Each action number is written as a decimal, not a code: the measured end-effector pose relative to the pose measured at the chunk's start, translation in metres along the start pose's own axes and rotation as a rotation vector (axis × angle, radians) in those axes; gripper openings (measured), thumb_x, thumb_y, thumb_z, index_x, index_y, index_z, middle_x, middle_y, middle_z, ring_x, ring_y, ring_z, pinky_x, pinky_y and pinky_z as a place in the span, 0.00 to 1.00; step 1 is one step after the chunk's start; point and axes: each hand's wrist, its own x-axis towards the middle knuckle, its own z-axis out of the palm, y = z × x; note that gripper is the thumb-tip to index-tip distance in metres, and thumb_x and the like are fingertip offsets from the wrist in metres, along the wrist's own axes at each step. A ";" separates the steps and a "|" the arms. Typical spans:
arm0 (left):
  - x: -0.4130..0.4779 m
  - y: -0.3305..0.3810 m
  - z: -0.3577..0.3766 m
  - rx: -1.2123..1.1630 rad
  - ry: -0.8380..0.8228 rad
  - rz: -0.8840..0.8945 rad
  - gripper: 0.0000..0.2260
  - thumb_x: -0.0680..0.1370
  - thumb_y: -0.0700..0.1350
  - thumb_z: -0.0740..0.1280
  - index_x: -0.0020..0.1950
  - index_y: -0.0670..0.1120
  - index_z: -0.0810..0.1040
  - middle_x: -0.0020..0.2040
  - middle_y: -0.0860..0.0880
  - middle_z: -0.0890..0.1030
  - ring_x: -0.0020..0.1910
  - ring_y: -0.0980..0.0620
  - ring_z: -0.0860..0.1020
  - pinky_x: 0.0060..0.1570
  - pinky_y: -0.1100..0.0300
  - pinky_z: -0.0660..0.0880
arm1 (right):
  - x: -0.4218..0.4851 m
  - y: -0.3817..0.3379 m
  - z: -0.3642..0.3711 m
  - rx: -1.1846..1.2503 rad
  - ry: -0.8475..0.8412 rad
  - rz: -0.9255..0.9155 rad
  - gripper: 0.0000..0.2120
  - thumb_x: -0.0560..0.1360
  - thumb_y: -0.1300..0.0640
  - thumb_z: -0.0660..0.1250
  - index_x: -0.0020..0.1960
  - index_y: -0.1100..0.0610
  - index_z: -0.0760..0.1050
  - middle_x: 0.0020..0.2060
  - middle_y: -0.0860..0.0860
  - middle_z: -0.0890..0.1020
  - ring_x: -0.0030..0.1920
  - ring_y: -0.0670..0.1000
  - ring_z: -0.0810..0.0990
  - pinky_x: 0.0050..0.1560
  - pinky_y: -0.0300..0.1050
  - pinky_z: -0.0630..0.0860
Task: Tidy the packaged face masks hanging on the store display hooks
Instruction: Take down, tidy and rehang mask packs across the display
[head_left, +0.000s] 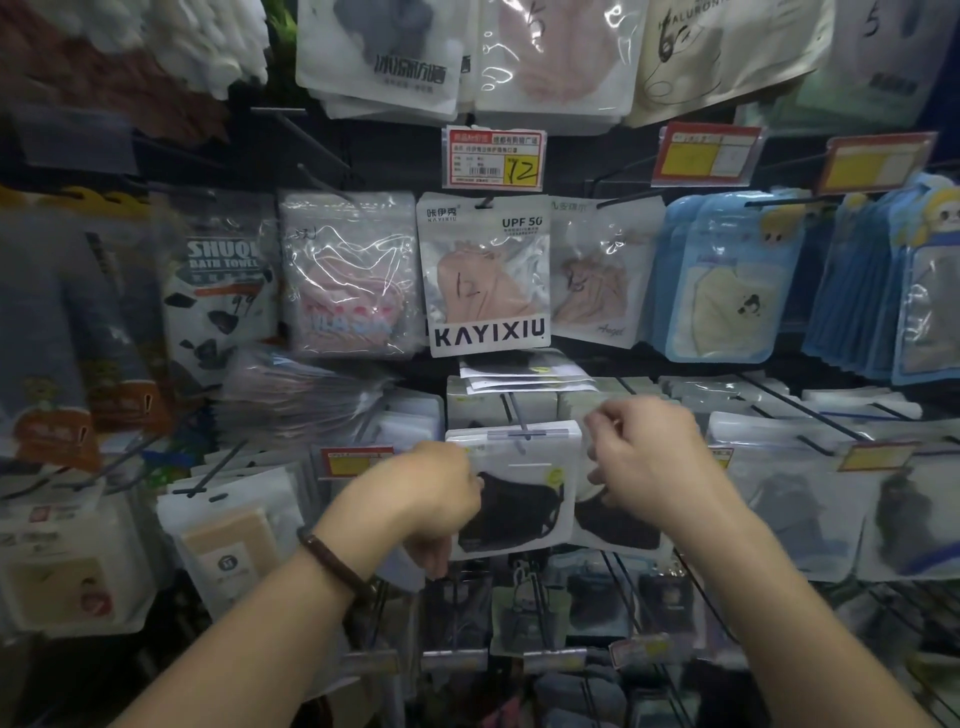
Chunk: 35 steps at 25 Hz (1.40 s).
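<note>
Two hands work at the middle row of the display. The left hand (436, 499), with one dark bracelet (337, 564) on its wrist, curls its fingers round the left edge of the front packet (519, 499) and grips it. The right hand (644, 457) is also curled, its fingertips pinching the clear top of a second packet (618, 525) just beside the first.

Each packet holds one black mask. The front packet hangs from a single metal hook (519, 415) that passes through its top. Its clear face is turned toward the camera and its top edge is up, so it hangs downward from the hook. The mask inside lies lengthwise across it, left to right.

Directly above hangs one KAYIXIU packet (488, 275), under a price tag (493, 158) marked 12. Two more price tags show further right.
</note>
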 end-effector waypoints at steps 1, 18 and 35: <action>-0.005 0.002 -0.014 0.003 -0.027 0.012 0.20 0.89 0.51 0.57 0.55 0.37 0.81 0.39 0.42 0.86 0.35 0.42 0.86 0.36 0.56 0.84 | 0.006 -0.005 -0.011 0.027 0.024 -0.032 0.14 0.85 0.52 0.62 0.48 0.54 0.83 0.39 0.53 0.86 0.38 0.53 0.88 0.40 0.58 0.87; 0.129 0.059 -0.077 0.481 0.433 0.401 0.14 0.77 0.64 0.71 0.52 0.56 0.85 0.49 0.52 0.84 0.47 0.44 0.82 0.48 0.48 0.84 | 0.150 0.019 -0.013 -0.306 -0.122 -0.112 0.11 0.79 0.59 0.74 0.60 0.58 0.85 0.56 0.56 0.86 0.56 0.57 0.83 0.57 0.46 0.80; 0.110 0.070 -0.081 0.898 0.591 0.570 0.17 0.86 0.49 0.58 0.52 0.45 0.85 0.50 0.44 0.85 0.42 0.38 0.85 0.38 0.51 0.76 | 0.135 0.006 -0.009 0.467 0.036 0.312 0.18 0.79 0.53 0.71 0.60 0.67 0.77 0.45 0.63 0.84 0.34 0.62 0.88 0.35 0.54 0.85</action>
